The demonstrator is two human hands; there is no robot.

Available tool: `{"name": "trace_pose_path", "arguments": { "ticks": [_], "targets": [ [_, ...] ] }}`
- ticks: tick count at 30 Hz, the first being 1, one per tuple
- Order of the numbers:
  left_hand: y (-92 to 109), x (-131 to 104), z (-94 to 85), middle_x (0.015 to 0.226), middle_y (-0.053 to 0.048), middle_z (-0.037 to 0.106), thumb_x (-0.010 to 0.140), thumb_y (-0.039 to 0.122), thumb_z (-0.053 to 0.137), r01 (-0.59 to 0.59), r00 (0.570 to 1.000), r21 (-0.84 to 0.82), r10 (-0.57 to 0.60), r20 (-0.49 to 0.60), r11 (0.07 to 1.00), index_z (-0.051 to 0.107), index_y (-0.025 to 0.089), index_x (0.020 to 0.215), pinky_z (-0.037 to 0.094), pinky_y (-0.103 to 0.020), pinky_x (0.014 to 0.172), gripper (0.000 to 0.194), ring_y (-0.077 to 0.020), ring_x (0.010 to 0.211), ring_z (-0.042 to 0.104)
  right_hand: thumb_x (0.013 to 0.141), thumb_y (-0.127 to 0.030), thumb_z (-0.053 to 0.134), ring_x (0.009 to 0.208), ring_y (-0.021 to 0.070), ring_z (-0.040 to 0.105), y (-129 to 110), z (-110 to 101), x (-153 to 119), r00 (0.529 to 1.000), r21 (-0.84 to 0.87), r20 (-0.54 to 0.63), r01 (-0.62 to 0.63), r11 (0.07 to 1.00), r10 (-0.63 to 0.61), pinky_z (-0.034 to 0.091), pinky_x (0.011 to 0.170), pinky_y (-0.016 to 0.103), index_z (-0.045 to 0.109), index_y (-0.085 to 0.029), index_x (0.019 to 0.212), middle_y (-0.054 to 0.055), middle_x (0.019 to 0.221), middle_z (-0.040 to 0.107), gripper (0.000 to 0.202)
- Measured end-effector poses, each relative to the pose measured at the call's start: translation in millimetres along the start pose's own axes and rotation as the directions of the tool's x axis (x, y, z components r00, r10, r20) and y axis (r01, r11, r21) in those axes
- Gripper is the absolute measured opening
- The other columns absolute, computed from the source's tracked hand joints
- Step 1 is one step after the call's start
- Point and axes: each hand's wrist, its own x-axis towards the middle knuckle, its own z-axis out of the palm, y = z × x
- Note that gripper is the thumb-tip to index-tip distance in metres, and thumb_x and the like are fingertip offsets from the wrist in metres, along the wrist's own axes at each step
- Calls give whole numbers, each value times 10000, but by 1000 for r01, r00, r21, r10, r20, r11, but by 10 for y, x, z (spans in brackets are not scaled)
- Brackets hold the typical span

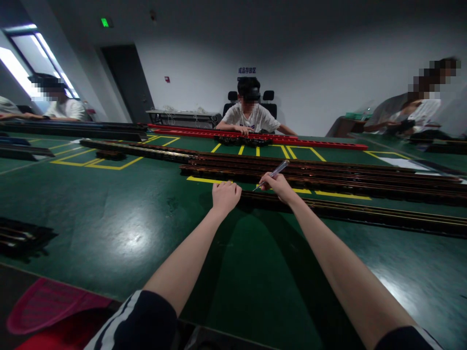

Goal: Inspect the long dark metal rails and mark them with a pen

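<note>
A long, dark metal rail (350, 214) lies across the green table, running off to the right. My left hand (226, 197) is closed over its left end, with the fingers curled down and the fingertips hidden. In my right hand (276, 184) is a slim screwdriver (280, 168) with a see-through handle, gripped between thumb and fingers. It tilts down to the left, and its thin tip is at the rail beside my left hand. Whether the tip touches a screw is too small to tell.
Just beyond lies a bundle of dark rails (328, 175). Farther back is a long red rail (321, 142), where a person (250, 116) sits opposite. A short dark part (24, 238) lies at the left edge. Yellow tape (105, 167) marks the green table (109, 204). Other people sit left and right.
</note>
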Motion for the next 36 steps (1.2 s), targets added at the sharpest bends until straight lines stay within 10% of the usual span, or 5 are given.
{"name": "trace_pose_path", "arguments": {
  "ticks": [15, 36],
  "targets": [
    [-96, 36, -50, 852, -124, 726, 887, 269, 305, 166, 986, 52, -164, -32, 985, 713, 142, 749, 387, -418, 859, 449, -236, 794, 643, 715, -322, 613, 545, 128, 574, -39, 137, -31, 991, -90, 103, 98, 991, -89, 464, 642, 271, 594, -187, 610, -10, 517, 610, 172],
    [60, -13, -9, 910, -124, 721, 904, 285, 316, 28, 1000, 40, -28, 0, 999, 707, 146, 796, 408, -389, 817, 429, -236, 861, 645, 707, -316, 645, 540, 138, 606, -52, 14, -37, 995, -67, 85, 55, 996, -50, 464, 608, 268, 625, -173, 603, 15, 526, 642, 177]
  ]
}}
